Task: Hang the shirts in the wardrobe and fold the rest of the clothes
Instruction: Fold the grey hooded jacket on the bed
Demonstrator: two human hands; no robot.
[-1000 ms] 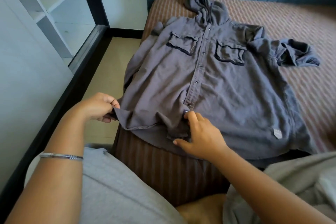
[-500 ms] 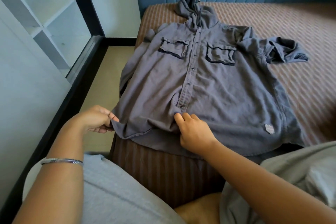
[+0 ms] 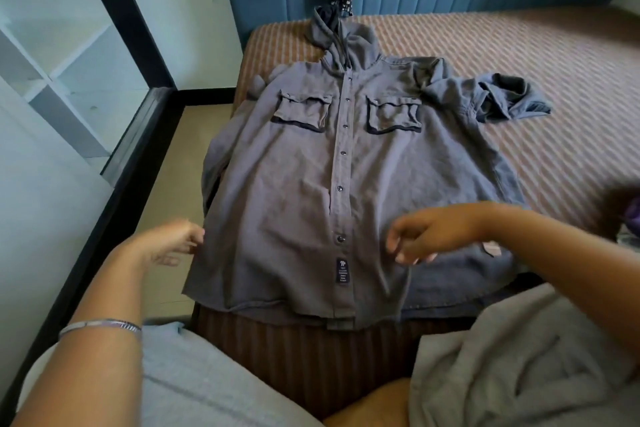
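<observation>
On the bed [image 3: 519, 55], grey shirt [image 3: 294, 184], dark placket label [image 3: 343, 271], writing unreadable

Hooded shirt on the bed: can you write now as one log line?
hooded shirt: flat, buttoned, on bed | left hand: at its left edge | right hand: above hem, empty

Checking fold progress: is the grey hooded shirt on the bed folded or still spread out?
Spread out: the grey hooded button-front shirt lies flat, front up, both chest pockets showing, on the striped brown bed.

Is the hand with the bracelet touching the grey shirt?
Cannot tell. In the head view the left hand is blurred right at the grey shirt's side edge, so neither contact nor a gap shows plainly.
</observation>
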